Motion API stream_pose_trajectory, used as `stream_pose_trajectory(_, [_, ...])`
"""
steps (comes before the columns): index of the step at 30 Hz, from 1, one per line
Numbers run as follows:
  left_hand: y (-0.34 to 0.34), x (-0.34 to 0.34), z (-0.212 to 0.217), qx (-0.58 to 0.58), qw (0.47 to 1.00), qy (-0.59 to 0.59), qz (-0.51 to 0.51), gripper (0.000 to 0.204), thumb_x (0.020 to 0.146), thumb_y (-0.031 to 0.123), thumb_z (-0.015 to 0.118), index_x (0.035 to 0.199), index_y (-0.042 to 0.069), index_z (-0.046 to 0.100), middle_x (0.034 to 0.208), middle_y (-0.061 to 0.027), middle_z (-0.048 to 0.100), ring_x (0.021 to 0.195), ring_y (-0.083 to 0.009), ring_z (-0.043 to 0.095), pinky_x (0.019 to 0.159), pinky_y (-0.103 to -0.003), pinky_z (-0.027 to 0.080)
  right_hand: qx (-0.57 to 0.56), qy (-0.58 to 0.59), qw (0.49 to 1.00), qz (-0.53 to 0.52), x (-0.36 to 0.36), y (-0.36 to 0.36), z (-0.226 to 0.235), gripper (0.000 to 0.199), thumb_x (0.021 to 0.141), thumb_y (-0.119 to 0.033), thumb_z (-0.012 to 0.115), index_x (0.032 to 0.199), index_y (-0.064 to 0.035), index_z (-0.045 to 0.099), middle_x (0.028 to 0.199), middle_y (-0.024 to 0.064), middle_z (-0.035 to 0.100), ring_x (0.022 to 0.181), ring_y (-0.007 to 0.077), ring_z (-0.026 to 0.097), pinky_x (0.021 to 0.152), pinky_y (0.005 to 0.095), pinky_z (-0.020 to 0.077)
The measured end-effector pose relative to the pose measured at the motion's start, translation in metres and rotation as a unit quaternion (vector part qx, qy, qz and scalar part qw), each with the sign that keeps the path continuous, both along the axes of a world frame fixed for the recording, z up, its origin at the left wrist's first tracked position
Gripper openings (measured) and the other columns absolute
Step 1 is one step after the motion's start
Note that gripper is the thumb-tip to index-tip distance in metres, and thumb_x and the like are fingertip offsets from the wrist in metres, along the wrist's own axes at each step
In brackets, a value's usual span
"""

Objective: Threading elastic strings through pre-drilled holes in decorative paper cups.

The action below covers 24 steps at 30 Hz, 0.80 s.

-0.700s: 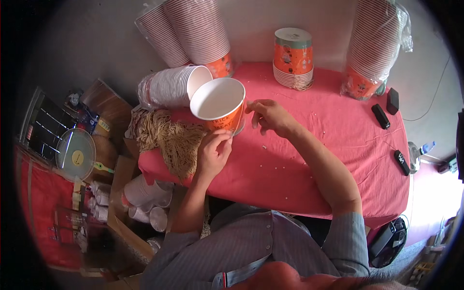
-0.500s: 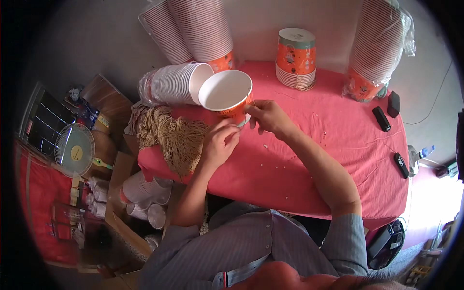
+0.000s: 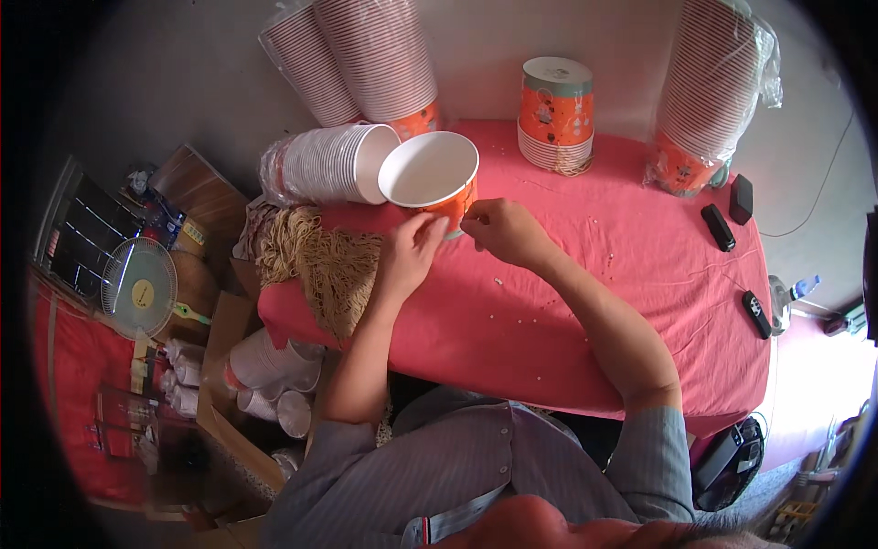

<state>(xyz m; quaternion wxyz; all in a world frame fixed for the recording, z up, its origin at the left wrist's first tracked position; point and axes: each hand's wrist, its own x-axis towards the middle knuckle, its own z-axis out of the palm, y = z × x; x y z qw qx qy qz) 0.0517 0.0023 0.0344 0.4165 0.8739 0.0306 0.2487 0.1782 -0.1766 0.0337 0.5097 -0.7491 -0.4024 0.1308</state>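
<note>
A large paper cup [image 3: 430, 171] with a white inside and orange printed outside stands tilted on the red-covered table, its mouth toward me. At its near side my left hand [image 3: 409, 253] is closed, thumb and fingertips together against the orange wall. Just right of the cup's lower part, my right hand [image 3: 508, 232] is in a pinch with its fingers curled. What either pinch holds is too small to make out. Left of my left hand lies a bundle of tan strings [image 3: 334, 274]. Behind it, a stack of white cups [image 3: 320, 166] in clear plastic lies on its side.
Tall wrapped cup stacks stand at the back left [image 3: 380, 55] and back right [image 3: 709, 91]. An upside-down orange cup stack [image 3: 557, 114] is at the back. Dark small devices [image 3: 718, 227] lie at the right edge. A cardboard box [image 3: 229, 366] with cups sits low left, near a fan [image 3: 140, 288].
My right hand has turned from gripping the cup's side to a pinch lower at its near side. My left fingers have risen closer against the cup, which has barely moved.
</note>
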Motion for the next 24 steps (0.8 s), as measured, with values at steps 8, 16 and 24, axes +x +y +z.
stream_pose_trajectory(8, [-0.009, 0.055, -0.009, -0.252, 0.963, 0.079, -0.048, 0.023, 0.106, 0.019, 0.069, 0.113, -0.001, 0.079, 0.089, -0.0001, 0.074, 0.068, -0.0064, 0.061, 0.060, -0.026, 0.049, -0.067, -0.089, 0.993, -0.031, 0.006, -0.001, -0.003, 0.031, 0.102, -0.028, 0.060, 0.097, -0.0029, 0.077, 0.089, 0.0253, 0.076, 0.085, 0.0446, 0.076, 0.078, 0.0573, 0.0594])
stream_pose_trajectory(16, [0.000, 0.101, -0.001, -0.461, 0.884, 0.048, -0.057, 0.024, 0.104, 0.028, 0.069, 0.112, 0.005, 0.073, 0.097, -0.0060, 0.077, 0.072, -0.0117, 0.068, 0.061, -0.027, 0.052, -0.184, -0.197, 0.953, -0.140, -0.002, -0.002, 0.001, 0.038, 0.108, -0.038, 0.054, 0.104, -0.0071, 0.077, 0.093, 0.0232, 0.078, 0.088, 0.0441, 0.077, 0.078, 0.0580, 0.0609])
stream_pose_trajectory(24, [0.001, 0.099, -0.028, -0.519, 0.848, 0.011, -0.105, 0.028, 0.106, 0.028, 0.071, 0.123, 0.006, 0.069, 0.100, -0.0065, 0.076, 0.076, -0.0137, 0.069, 0.068, -0.028, 0.054, -0.224, -0.169, 0.960, 0.009, 0.002, 0.002, -0.024, 0.033, 0.103, -0.033, 0.057, 0.097, -0.0047, 0.074, 0.094, 0.0230, 0.076, 0.089, 0.0448, 0.074, 0.083, 0.0583, 0.0577])
